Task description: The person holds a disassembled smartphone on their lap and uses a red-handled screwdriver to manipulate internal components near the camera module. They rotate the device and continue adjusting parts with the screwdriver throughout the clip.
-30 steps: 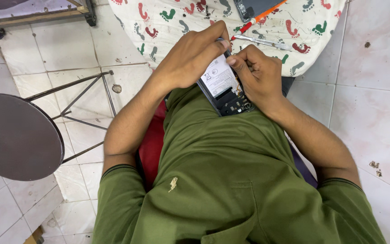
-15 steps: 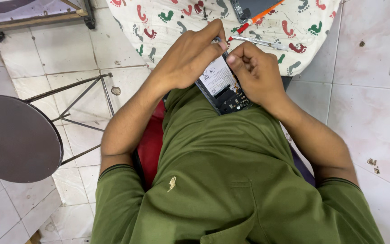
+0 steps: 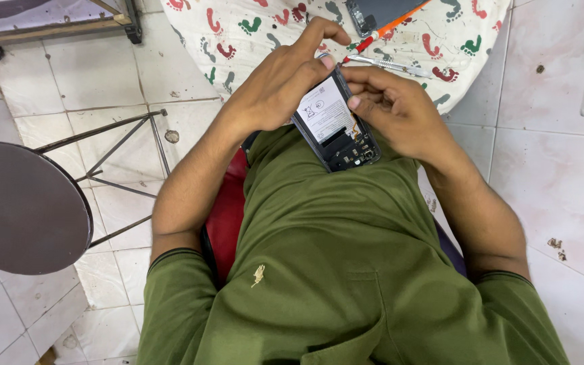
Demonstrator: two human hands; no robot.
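An opened phone [image 3: 336,123] with its back cover off rests against my green shirt, showing a white battery label and dark circuit parts at its lower end. My left hand [image 3: 280,80] grips the phone's left edge and top, fingers curled over it. My right hand [image 3: 393,108] holds the right edge, with the thumb and forefinger pressed near the upper corner. Both hands are on the phone at once.
A white cloth with coloured footprint marks [image 3: 251,34] lies on the tiled floor ahead, carrying metal tweezers [image 3: 390,64], a red-handled tool [image 3: 366,44] and a dark phone part [image 3: 373,13]. A round dark stool [image 3: 21,206] stands at my left.
My hands have shifted slightly on the phone; more of the white battery label now shows between them. The phone stays against my chest.
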